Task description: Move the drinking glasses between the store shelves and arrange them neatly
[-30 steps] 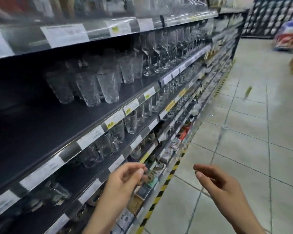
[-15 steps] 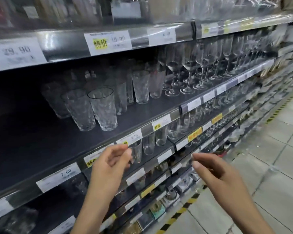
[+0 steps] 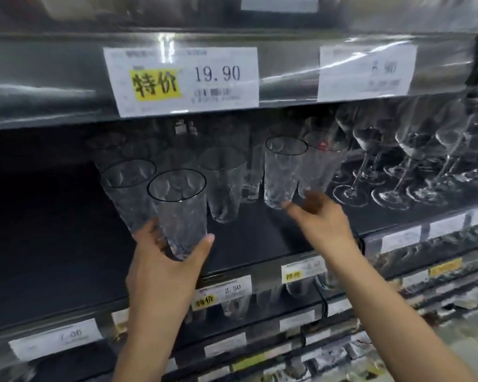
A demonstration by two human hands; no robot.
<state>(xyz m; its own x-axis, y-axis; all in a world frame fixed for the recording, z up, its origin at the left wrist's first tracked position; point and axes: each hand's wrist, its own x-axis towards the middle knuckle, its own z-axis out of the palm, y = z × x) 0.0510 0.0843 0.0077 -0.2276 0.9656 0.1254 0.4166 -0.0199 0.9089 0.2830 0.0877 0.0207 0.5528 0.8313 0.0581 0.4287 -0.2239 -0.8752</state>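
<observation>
Left hand (image 3: 166, 260) fingers wrap front glass (image 3: 181, 213); right hand (image 3: 323, 219) fingers loose, beside rear glass (image 3: 280, 172).

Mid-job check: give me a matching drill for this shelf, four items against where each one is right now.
Items:
1 front tumbler
2 right dark-rimmed tumbler
3 wine glasses
4 19.90 tag

Places:
A on the upper shelf edge
B far right of the row
C gripped near its base by the left hand
D right hand reaching for its base

Pairs: 1-C, 2-D, 3-B, 4-A
</observation>
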